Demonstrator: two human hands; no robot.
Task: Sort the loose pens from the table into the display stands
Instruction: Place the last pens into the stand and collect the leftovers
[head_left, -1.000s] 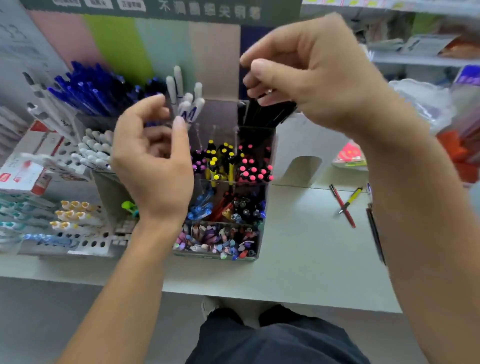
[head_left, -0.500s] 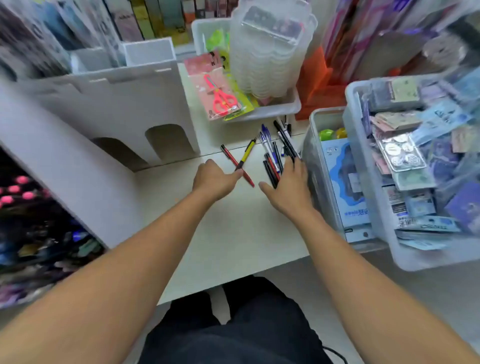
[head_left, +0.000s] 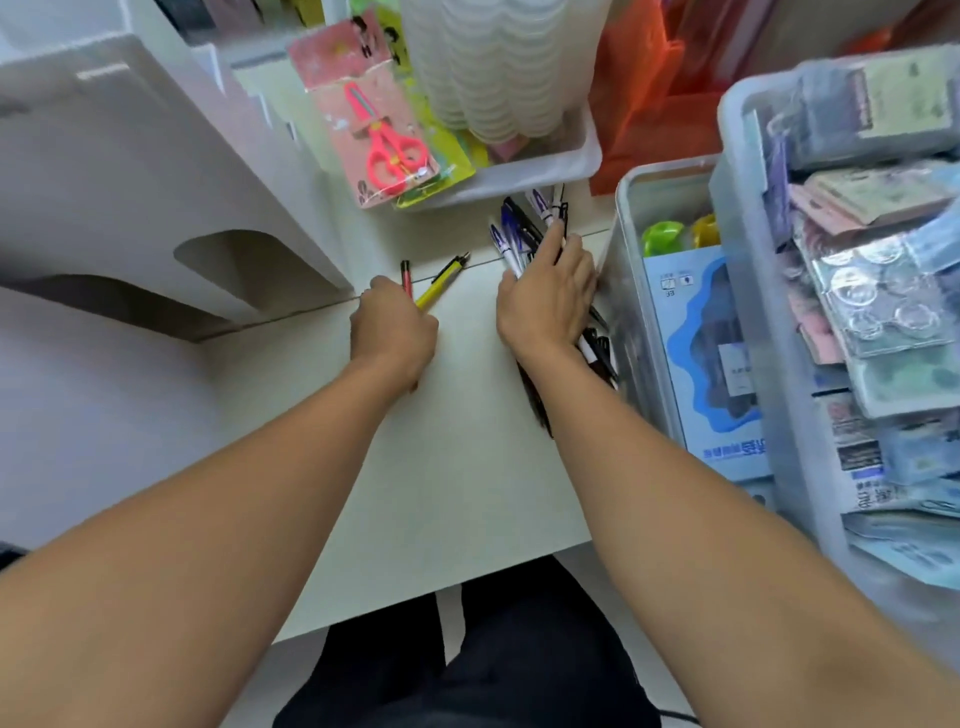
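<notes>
Loose pens lie on the white table. My left hand has its fingers curled over a red pen and a yellow pen, whose ends stick out beyond the knuckles. My right hand grips a bundle of black, white and blue pens beside the clear bin; pen ends show above the fingers and below the wrist. The white cardboard side of a display stand stands at the left, and its pen compartments are out of view.
A white tray with stacked clear cups sits behind the pens, with a pink scissors pack leaning on it. Two clear bins full of packaged goods crowd the right. The table's front edge is near my legs.
The view swung from the display stands to the table's right side. Both hands came down onto the loose pens; the left closed on the red and yellow pens, the right gathered the bundle.
</notes>
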